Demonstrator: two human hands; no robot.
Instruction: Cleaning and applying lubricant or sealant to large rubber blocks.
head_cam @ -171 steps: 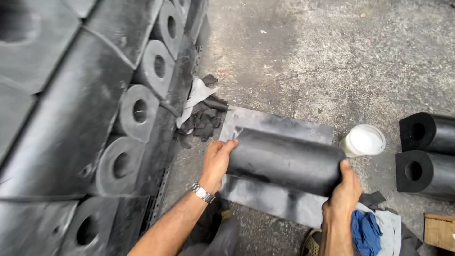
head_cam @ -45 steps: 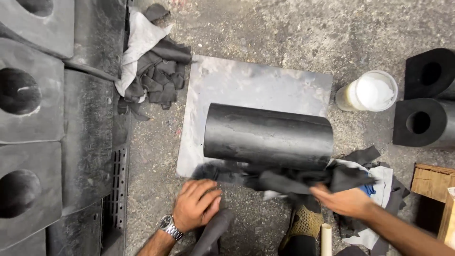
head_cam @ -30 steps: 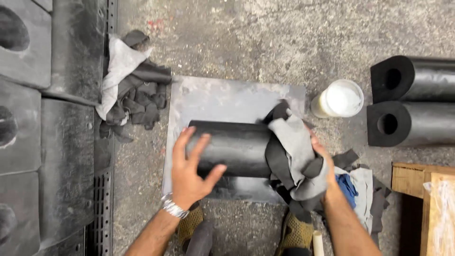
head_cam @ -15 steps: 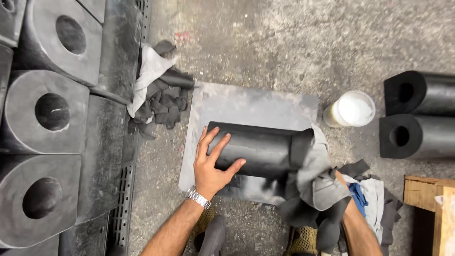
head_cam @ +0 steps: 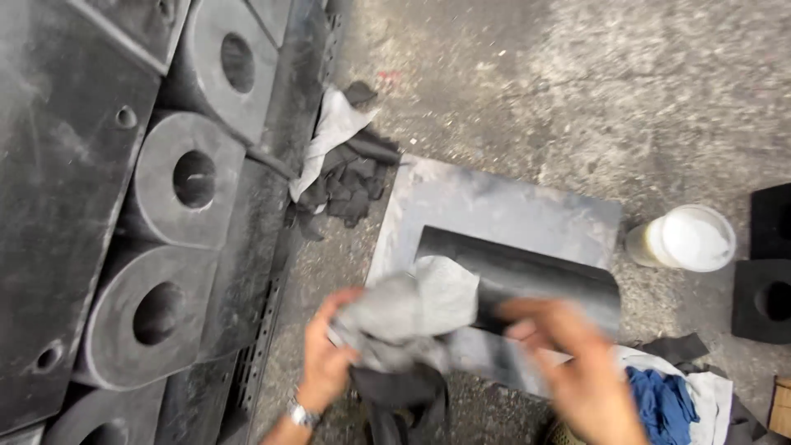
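Gripping grey rag (head_cam: 412, 317), left hand (head_cam: 325, 363)

Both arms are bare, no sleeves or gloves showing. Left hand (head_cam: 325, 363) has a silver metal watch (head_cam: 301, 414) on the wrist. Right hand (head_cam: 577, 363) is blurry, nothing visible on it.

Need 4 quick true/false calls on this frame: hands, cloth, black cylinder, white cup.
1. The left hand grips a grey cloth. True.
2. The black cylinder stands upright on the floor. False: it lies on its side on a grey sheet.
3. The white cup is in the right hand. False: it stands apart on the concrete floor.
4. A blue rag lies near the right hand. True.
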